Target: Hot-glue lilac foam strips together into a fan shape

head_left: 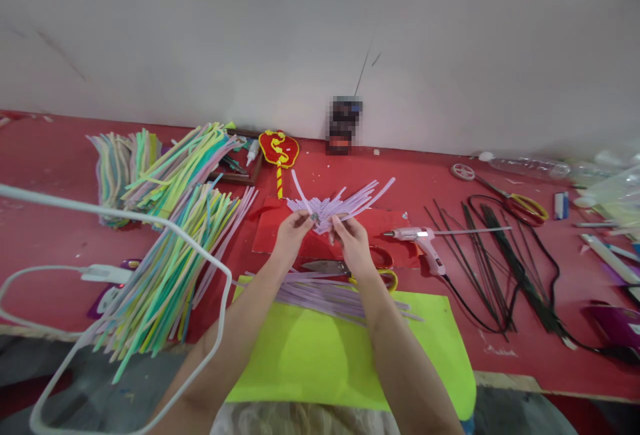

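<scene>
Both hands hold a fan of lilac pipe cleaners [330, 205] that are laid across one another in a V-shaped weave, with loose ends splaying up and to the right. My left hand [294, 229] pinches its lower left side, and my right hand [351, 237] pinches the lower right. Under them is a red sheet [270, 238] on the red table. Scissors [327, 267] with red and yellow handles lie partly behind my right wrist. More lilac pipe cleaners [320, 296] are spread on a yellow-green mat [310, 355] below my forearms.
Bundles of multicoloured pipe cleaners [170, 275] cover the left side. A white cable [165, 218] loops across the foreground. A pink glue gun [425, 241] lies at right, beside dark green stems [520, 275] and other scissors [525, 208]. A red-and-yellow fan-shaped piece [279, 150] lies behind.
</scene>
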Motion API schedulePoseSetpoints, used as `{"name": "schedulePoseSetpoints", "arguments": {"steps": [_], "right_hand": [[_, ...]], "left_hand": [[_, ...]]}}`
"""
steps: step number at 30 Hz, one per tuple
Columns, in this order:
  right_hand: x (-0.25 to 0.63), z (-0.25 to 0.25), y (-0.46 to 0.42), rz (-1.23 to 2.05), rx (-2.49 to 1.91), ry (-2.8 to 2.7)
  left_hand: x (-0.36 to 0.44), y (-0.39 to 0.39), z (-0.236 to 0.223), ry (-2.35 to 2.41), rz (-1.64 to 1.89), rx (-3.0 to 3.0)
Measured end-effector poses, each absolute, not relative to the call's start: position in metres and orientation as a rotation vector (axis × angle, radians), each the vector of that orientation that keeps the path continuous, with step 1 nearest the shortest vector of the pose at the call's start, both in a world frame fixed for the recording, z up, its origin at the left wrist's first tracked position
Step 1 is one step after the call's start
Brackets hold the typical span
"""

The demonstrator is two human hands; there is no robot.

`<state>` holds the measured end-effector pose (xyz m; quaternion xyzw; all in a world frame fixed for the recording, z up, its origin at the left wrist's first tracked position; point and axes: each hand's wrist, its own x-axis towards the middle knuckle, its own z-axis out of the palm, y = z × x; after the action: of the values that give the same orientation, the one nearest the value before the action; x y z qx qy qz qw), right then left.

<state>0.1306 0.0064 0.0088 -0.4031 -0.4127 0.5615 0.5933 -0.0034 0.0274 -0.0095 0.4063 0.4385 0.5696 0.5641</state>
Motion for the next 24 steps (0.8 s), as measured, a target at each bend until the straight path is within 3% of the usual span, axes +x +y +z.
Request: {"name": "schedulePoseSetpoints", "arguments": {"steps": [8, 18, 24], "right_hand": [[0.135, 0.009, 0.010, 1.277, -0.990, -0.934], [0.135, 0.014, 0.006, 1.619, -0.847, -0.761], [0.141, 0.011, 0.010, 1.525, -0.795, -0.593]], "left_hand": [[0.004, 0.020, 0.002, 1.013, 1.085, 1.171], [0.000, 0.021, 0.001, 0.994, 1.016, 1.249], [0.000, 0.023, 0.002, 0.946, 1.003, 1.109]]}}
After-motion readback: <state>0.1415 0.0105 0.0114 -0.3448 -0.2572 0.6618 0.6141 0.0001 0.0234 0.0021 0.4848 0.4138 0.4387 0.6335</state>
